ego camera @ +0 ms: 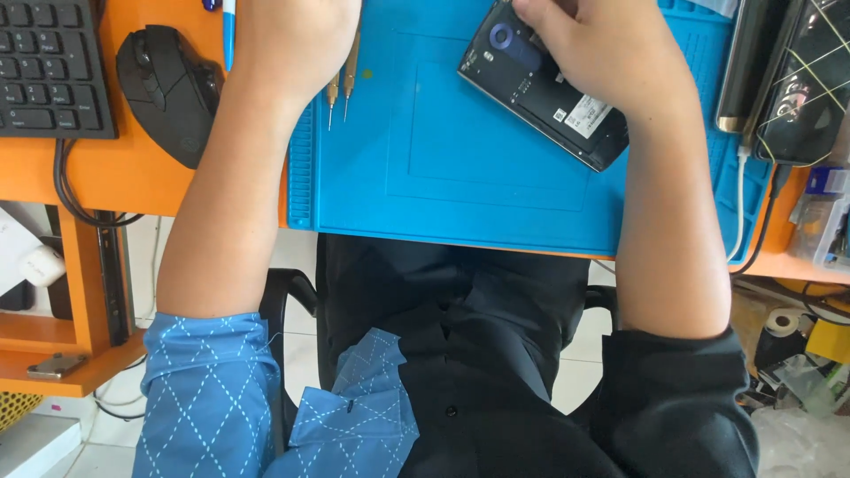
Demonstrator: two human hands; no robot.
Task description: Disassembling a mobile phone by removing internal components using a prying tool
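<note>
Black rectangular phone with its back cover off (542, 87) lies tilted on the blue silicone work mat (443, 168), upper right of centre. Right hand (602, 53) rests on its upper end; fingers run out of frame, so grasp can't be told. Left hand (292, 40) sits at the mat's upper left edge, fingers hidden too. Two thin brass-handled screwdrivers (342, 84) poke out just under it. Black computer mouse (168, 88) and black keyboard (49, 66) on the orange desk (106, 168), upper left.
</note>
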